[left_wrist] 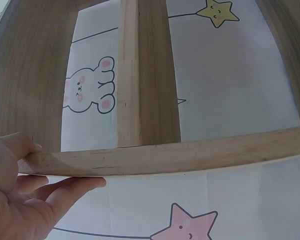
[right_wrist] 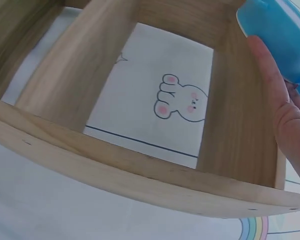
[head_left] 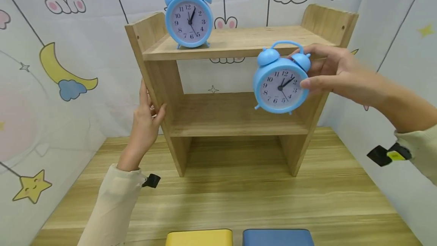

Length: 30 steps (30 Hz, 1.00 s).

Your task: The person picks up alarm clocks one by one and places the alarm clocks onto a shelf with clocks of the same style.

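Observation:
My right hand [head_left: 336,73] holds a light blue twin-bell alarm clock [head_left: 283,86] by its right side, thumb at the edge of the dial. The clock is tilted and off the shelf, in front of the right part of the wooden shelf unit [head_left: 239,130]. In the right wrist view only part of its blue case [right_wrist: 277,40] shows beside the fingers. A second, matching alarm clock [head_left: 191,22] stands upright on the top board's left end. My left hand [head_left: 145,124] grips the unit's left side panel, thumb on one face and fingers on the other, as the left wrist view shows.
The unit stands on a wood-grain table [head_left: 218,196] near a back wall covered in cartoon prints. A yellow block-like object [head_left: 199,238] and a blue one [head_left: 278,238] lie at the near edge of the head view. Side walls [head_left: 392,98] flank the table.

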### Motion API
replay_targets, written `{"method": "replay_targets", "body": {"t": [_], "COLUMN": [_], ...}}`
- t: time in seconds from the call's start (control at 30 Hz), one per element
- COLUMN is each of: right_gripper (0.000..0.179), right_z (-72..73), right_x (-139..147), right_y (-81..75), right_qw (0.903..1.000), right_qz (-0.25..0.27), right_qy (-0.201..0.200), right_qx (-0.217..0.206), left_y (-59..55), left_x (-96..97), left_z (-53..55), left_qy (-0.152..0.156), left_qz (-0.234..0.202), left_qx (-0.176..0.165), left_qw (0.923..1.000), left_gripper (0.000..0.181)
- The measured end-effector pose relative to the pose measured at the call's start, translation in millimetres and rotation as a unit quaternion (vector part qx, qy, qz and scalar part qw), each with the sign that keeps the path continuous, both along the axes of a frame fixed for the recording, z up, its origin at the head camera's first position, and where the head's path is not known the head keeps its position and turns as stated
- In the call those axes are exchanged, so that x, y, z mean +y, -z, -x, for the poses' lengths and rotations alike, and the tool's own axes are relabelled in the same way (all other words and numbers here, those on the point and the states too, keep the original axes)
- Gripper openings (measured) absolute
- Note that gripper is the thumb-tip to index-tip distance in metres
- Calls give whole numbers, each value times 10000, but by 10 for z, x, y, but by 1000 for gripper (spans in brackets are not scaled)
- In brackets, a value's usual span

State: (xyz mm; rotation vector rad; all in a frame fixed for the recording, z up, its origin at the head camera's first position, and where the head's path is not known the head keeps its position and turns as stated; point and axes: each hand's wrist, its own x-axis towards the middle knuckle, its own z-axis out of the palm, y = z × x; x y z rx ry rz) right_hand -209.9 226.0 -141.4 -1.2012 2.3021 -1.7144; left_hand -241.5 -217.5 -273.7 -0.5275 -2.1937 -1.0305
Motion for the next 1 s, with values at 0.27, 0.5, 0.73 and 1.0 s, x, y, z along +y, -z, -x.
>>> {"method": "replay_targets", "body": {"t": [0.27, 0.5, 0.73, 1.0], "right_gripper": [53, 50, 53, 62], "right_z": [64, 91, 112, 188], "right_x": [40, 44, -18, -67], "right_y": [-237, -417, -539, -631], "right_qw": [9995, 9982, 9958, 9952], "right_qz": [295, 600, 913, 939], "right_qy": [-97, -28, -68, 241], "right_qx": [-85, -69, -10, 100], "left_y": [-16, -12, -21, 5], "left_x": [10, 10, 0, -10], "left_z": [3, 15, 16, 17], "left_qy": [6, 0, 8, 2], "left_qz": [1, 6, 11, 32], "left_qx": [9, 2, 22, 7], "left_qw": [10000, 10000, 10000, 10000], "left_gripper": [86, 87, 86, 84]}}
